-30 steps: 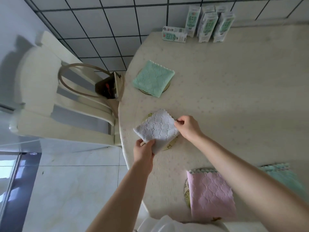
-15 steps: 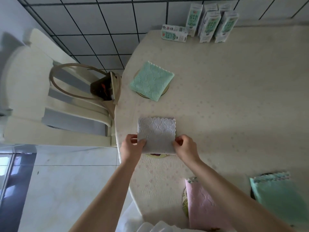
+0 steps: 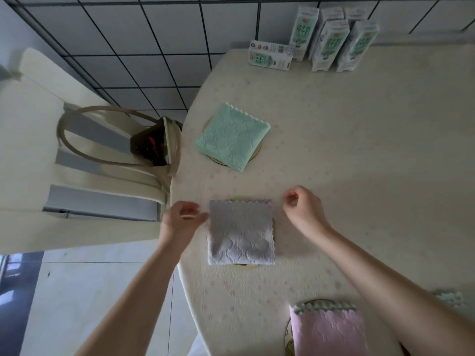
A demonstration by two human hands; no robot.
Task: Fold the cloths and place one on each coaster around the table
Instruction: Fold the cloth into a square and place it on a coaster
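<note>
Reviewer: surface status?

Operator: curved-edge surface [image 3: 359, 150], cream covering with a faint floral print. Grey cloth [image 3: 241, 232] is folded square and lies on a coaster [image 3: 241, 265] at 6 o'clock of centre. The coaster rim shows past the cloth's near and far edges.

Reviewer: hands?

Operator: left hand [image 3: 180, 217] at 9 o'clock of the grey cloth, fingers loosely curled, thumb tip just beside the cloth edge, gripping nothing. Right hand [image 3: 304, 209] at 2 o'clock of it, apart, fingers loosely curled, holding nothing.

Reviewer: other cloths?

Operator: green cloth [image 3: 232, 136] is folded on a second coaster [image 3: 258, 150] at 12 o'clock of the grey one. Pink cloth [image 3: 329, 332] is on a third coaster [image 3: 289, 330] at 5 o'clock, by the near edge. Another green cloth [image 3: 448, 298] at 4 o'clock, mostly hidden behind the right forearm.

Reviewer: room?

Operator: milk cartons [image 3: 331, 39] at 1 o'clock on the far edge, several upright, one lying flat. Cream chair [image 3: 38, 150] at 9 o'clock, with a hoop-handled bag [image 3: 154, 145] on it. Pale tiling [image 3: 128, 47] with dark grout at 11 o'clock. Light floor [image 3: 77, 291] at 7 o'clock.
</note>
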